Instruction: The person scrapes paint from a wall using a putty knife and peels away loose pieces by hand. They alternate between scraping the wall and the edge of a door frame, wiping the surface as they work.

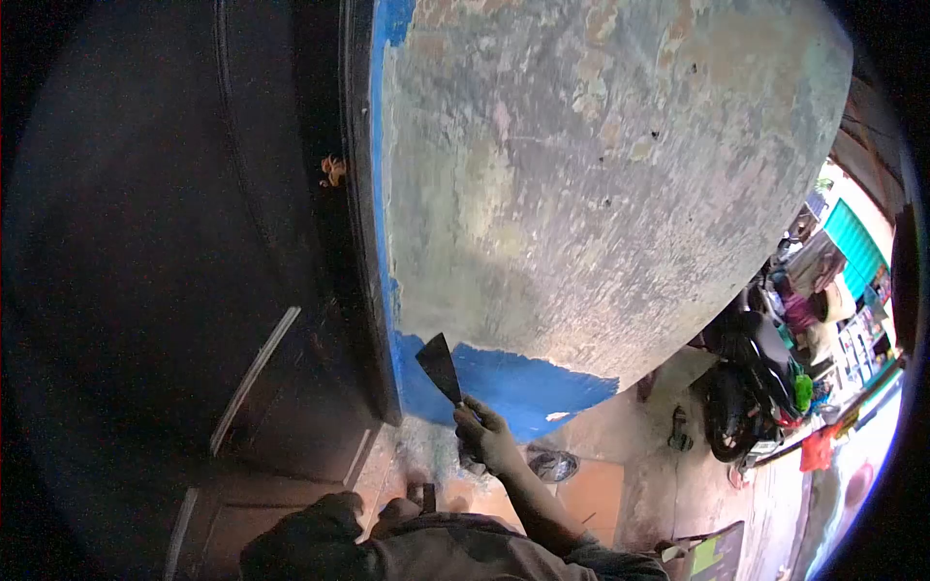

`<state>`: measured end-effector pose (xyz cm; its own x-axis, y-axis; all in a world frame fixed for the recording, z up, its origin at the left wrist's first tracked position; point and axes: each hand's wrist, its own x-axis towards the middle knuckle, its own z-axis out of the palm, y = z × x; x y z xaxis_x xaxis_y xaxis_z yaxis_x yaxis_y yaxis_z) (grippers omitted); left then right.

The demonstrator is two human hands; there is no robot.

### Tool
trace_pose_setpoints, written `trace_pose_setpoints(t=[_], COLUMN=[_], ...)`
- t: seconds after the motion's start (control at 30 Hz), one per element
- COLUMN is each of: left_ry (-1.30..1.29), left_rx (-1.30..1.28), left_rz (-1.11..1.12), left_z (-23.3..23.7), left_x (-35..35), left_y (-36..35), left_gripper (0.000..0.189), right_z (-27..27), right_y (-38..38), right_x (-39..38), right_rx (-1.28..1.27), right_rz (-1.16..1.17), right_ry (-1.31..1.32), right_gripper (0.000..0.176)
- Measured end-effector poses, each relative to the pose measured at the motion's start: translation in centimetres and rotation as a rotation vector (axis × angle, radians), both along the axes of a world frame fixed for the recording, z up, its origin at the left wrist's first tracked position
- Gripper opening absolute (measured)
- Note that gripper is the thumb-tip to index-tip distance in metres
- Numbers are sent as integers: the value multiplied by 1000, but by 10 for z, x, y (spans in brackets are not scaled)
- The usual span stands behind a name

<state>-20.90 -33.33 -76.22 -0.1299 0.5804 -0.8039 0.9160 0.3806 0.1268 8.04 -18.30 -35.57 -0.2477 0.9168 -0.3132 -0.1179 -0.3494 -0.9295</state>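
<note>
My right hand [489,441] is closed around the handle of a putty knife [440,366]. Its wide, dark blade points up and slightly left, overlapping a patch of blue paint [518,382] low on the wall. Above that patch the wall [581,194] is mottled grey and beige, with rough marks and a few small dark holes. A narrow blue strip [381,174] runs up its left edge beside the door frame. My left arm's dark sleeve [300,537] shows at the bottom, but the left hand itself cannot be seen.
A dark wooden door [194,242] fills the left side. On the tiled floor [593,494] lies a clear plastic bag [554,465] near the wall's foot. A sandal [681,429] and a parked motorcycle [751,387] are to the right, with piled household goods behind.
</note>
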Motion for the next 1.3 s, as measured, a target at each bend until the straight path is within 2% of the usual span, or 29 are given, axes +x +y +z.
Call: trace_pose_setpoints(t=[0.07,0.13,0.17,0.2,0.27,0.3,0.33,0.37,0.43,0.5,0.53,0.57,0.6,0.63,0.7,0.73,0.83,0.87,0.9,0.97,1.0,1.03,1.1,1.13,1.2,1.27,1.3], left_ry=[58,66,54,32,-72,-292,-418,-422,-710,-734,-732,-1056,-1352,-1354,-1416,-1341,-1434,-1297,-1303,-1209,-873,-1565,-1595,-1604,-1529,-1553,-1570], left_rx=[-33,27,86,194,487,854,775,852,1082,1251,1252,976,663,667,912,991,987,1156,1160,1125,1446,1138,1041,1038,1199,1238,1277], left_rz=[-2,-3,-3,5,45,100,123,143,141,36,41,250,451,451,570,566,693,552,551,547,335,669,573,562,520,495,489], left_z=[16,26,28,28,59,37,146,166,226,226,247,287,322,343,381,406,411,420,435,450,439,421,444,460,493,510,516], left_x=[-33,-41,-37,-30,5,15,53,75,113,126,131,137,145,156,177,181,175,169,162,140,129,118,90,87,85,77,75], left_y=[-20,-27,-24,-14,17,32,49,63,81,96,100,100,97,94,86,76,86,90,96,106,116,135,151,158,174,198,209], left_gripper=[40,41,42,43,45,45,45,41,36,33,33,34,35,35,34,30,24,22,22,23,25,27,29,29,28,27,27], right_z=[-4,-2,-15,-20,-29,-37,-41,-41,-38,-38,-44,-47,-20,-21,-29,-31,-14,-19,-11,16,25,43,90,109,144,174,189], right_y=[-2,-8,-12,-16,-20,-23,-25,-27,-27,-26,-24,-22,-28,-27,-22,-19,-15,-11,-6,11,22,32,53,64,87,116,129], right_x=[-7,-6,-7,-5,1,4,5,5,5,0,-3,-5,-5,-9,-17,-23,-25,-27,-26,-20,-19,-19,-24,-28,-39,-52,-61], right_rx=[17,-49,-49,-22,-8,37,85,74,68,70,192,317,200,203,354,615,725,601,606,1023,1020,1024,1279,1284,1622,1925,1924], right_rz=[67,18,-20,-7,9,-8,-24,-17,-37,-52,-76,-101,-90,-88,-114,-174,-74,15,16,-14,-25,-32,-155,-164,-191,-297,-308], right_ry=[126,-30,94,72,57,45,32,36,85,125,144,163,166,165,-18,-98,-84,4,0,-282,-351,-357,-469,-477,-750,-1010,-1022], right_gripper=[47,52,52,49,47,43,39,39,35,32,30,29,32,32,31,33,34,33,33,29,29,29,39,39,50,50,50])
